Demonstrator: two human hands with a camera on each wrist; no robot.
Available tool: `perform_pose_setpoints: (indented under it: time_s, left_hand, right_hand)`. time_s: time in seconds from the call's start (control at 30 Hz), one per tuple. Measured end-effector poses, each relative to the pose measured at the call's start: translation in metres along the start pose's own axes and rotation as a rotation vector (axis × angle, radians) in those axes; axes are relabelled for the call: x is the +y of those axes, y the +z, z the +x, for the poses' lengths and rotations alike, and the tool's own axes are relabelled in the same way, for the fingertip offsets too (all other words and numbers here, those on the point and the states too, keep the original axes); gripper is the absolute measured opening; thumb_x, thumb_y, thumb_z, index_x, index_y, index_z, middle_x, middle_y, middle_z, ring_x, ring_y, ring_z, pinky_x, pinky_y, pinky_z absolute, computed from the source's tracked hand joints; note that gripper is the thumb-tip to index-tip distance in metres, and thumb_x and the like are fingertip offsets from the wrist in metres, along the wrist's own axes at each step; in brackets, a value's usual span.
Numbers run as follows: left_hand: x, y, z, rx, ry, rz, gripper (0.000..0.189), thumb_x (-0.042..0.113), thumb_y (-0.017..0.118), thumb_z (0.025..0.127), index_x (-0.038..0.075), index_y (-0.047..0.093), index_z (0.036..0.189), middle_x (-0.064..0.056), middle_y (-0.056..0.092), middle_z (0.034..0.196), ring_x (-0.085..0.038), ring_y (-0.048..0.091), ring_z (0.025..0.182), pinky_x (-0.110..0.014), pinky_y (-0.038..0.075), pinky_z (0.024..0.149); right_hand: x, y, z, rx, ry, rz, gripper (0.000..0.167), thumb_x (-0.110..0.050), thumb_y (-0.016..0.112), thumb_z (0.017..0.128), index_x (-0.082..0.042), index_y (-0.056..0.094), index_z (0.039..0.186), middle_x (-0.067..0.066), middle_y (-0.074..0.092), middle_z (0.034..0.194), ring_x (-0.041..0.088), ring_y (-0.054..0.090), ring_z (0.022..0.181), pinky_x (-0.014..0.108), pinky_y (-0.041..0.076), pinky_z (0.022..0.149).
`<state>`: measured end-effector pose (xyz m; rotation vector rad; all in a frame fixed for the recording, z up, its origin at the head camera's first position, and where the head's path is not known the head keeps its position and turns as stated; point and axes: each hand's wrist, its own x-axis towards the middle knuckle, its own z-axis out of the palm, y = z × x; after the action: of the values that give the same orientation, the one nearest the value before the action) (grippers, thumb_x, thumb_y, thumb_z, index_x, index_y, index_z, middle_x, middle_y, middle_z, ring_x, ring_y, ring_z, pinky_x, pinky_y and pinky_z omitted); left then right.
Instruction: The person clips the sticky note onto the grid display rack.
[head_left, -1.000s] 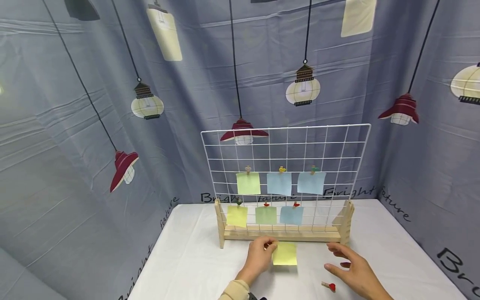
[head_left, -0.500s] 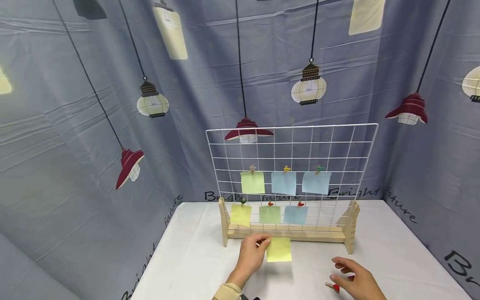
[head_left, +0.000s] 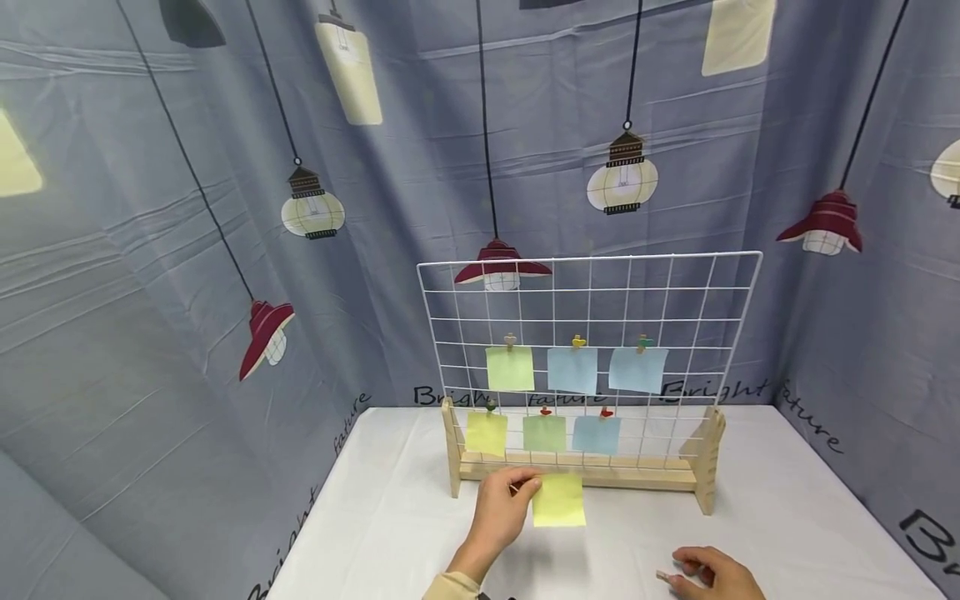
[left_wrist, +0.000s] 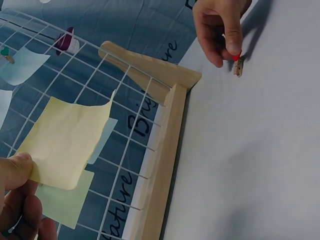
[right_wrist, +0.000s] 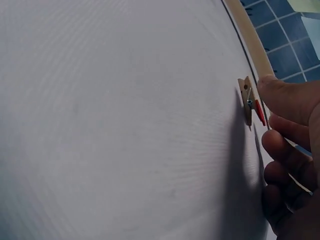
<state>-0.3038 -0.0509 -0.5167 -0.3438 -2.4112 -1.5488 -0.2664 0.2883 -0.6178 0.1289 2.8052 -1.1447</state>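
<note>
My left hand (head_left: 501, 507) pinches a yellow sticky note (head_left: 558, 500) by its left edge, in front of the grid's lower row. In the left wrist view, the note (left_wrist: 70, 140) hangs from thumb and fingertips, one corner curling. Low on the right, my right hand (head_left: 716, 573) reaches down with thumb and fingers parted around a small wooden clothespin (head_left: 663, 576). Its red heart (right_wrist: 260, 112) sits just beside the fingertips in the right wrist view, apparently not gripped. In the head view, the right hand hides that heart end.
A white wire grid (head_left: 588, 304) stands in a wooden base (head_left: 637, 477) behind the hands. Clothespins hold two rows of notes on it, including a yellow note (head_left: 487, 433) and a blue note (head_left: 637, 369). White cloth (head_left: 397, 533) covers the table; a lamp-print curtain (head_left: 420, 183) surrounds it.
My right hand has come down and closer to the clothespin, covering its heart end. The left hand has lifted the yellow note slightly and shifted left, then stays nearly still.
</note>
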Motion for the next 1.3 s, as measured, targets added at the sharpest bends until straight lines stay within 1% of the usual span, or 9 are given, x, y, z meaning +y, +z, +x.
perform_pose_setpoints:
  time_s: [0.2, 0.3, 0.4, 0.63, 0.8, 0.9, 1.0, 1.13, 1.3]
  left_hand:
    - [0.004, 0.0, 0.002, 0.011, 0.017, -0.007, 0.013, 0.014, 0.076, 0.092, 0.012, 0.082, 0.103, 0.006, 0.077, 0.091, 0.002, 0.056, 0.071, -0.019, 0.049, 0.064]
    - [0.005, 0.001, 0.002, 0.011, 0.024, -0.018, 0.012, 0.014, 0.077, 0.092, 0.013, 0.083, 0.103, 0.006, 0.077, 0.089, 0.002, 0.056, 0.07, -0.019, 0.048, 0.064]
    - [0.005, 0.001, 0.002, 0.016, 0.03, -0.03, 0.012, 0.014, 0.078, 0.091, 0.013, 0.083, 0.102, 0.006, 0.077, 0.086, 0.002, 0.055, 0.069, -0.019, 0.048, 0.063]
    - [0.006, 0.003, 0.002, 0.017, 0.02, -0.044, 0.012, 0.015, 0.079, 0.09, 0.013, 0.083, 0.101, 0.006, 0.077, 0.086, 0.001, 0.056, 0.069, -0.019, 0.048, 0.063]
    - [0.004, 0.004, 0.002, 0.012, 0.016, -0.051, 0.011, 0.015, 0.079, 0.09, 0.013, 0.083, 0.1, 0.006, 0.077, 0.085, 0.001, 0.056, 0.069, -0.02, 0.048, 0.063]
    - [0.003, 0.005, 0.002, 0.005, 0.011, -0.054, 0.012, 0.015, 0.079, 0.09, 0.012, 0.083, 0.101, 0.006, 0.077, 0.086, 0.0, 0.057, 0.069, -0.02, 0.049, 0.062]
    - [0.003, 0.007, 0.003, -0.001, 0.004, -0.054, 0.012, 0.016, 0.079, 0.09, 0.012, 0.083, 0.101, 0.006, 0.077, 0.085, 0.001, 0.057, 0.069, -0.02, 0.049, 0.062]
    - [0.006, 0.01, 0.004, -0.007, 0.002, -0.052, 0.011, 0.015, 0.079, 0.09, 0.013, 0.083, 0.1, 0.006, 0.076, 0.082, 0.001, 0.056, 0.067, -0.019, 0.048, 0.062]
    - [0.009, 0.015, 0.006, -0.015, 0.003, -0.051, 0.008, 0.016, 0.079, 0.091, 0.015, 0.083, 0.098, 0.008, 0.074, 0.08, 0.001, 0.055, 0.067, -0.02, 0.048, 0.061]
  right_hand:
    - [0.002, 0.003, 0.001, -0.031, -0.019, -0.048, 0.042, -0.038, 0.088, 0.078, -0.008, 0.076, 0.105, -0.004, 0.066, 0.094, 0.014, 0.058, 0.084, 0.036, 0.055, 0.079]
    - [0.003, 0.004, 0.001, -0.02, -0.032, -0.076, 0.031, -0.033, 0.088, 0.079, -0.012, 0.076, 0.098, -0.005, 0.066, 0.092, 0.014, 0.056, 0.083, 0.032, 0.053, 0.075]
    - [0.004, 0.004, 0.0, -0.003, -0.054, -0.098, 0.026, -0.032, 0.088, 0.078, -0.014, 0.075, 0.093, -0.005, 0.065, 0.09, 0.013, 0.056, 0.081, 0.028, 0.049, 0.071]
    - [0.003, 0.004, -0.001, 0.0, -0.05, -0.102, 0.027, -0.032, 0.089, 0.078, -0.014, 0.072, 0.09, -0.006, 0.064, 0.088, 0.014, 0.053, 0.079, 0.028, 0.047, 0.07]
    - [0.004, 0.007, 0.0, -0.021, -0.017, -0.067, 0.028, -0.029, 0.087, 0.081, -0.01, 0.07, 0.094, -0.005, 0.065, 0.087, 0.015, 0.054, 0.078, 0.032, 0.049, 0.071]
    - [0.004, 0.008, -0.001, -0.008, -0.002, -0.037, 0.028, -0.026, 0.086, 0.083, -0.009, 0.069, 0.096, -0.005, 0.065, 0.084, 0.015, 0.056, 0.076, 0.031, 0.049, 0.069]
    - [0.0, 0.006, -0.003, 0.032, -0.005, -0.014, 0.025, -0.023, 0.085, 0.083, -0.009, 0.069, 0.098, -0.006, 0.065, 0.082, 0.013, 0.056, 0.074, 0.026, 0.048, 0.065]
    - [-0.011, -0.002, -0.008, 0.087, -0.044, -0.007, 0.021, -0.016, 0.083, 0.084, -0.008, 0.073, 0.1, -0.005, 0.067, 0.083, 0.012, 0.056, 0.073, 0.023, 0.046, 0.062]
    - [-0.024, -0.013, -0.011, 0.16, -0.087, 0.042, 0.021, -0.009, 0.08, 0.087, -0.006, 0.077, 0.108, 0.0, 0.075, 0.096, 0.004, 0.063, 0.078, 0.019, 0.052, 0.067]
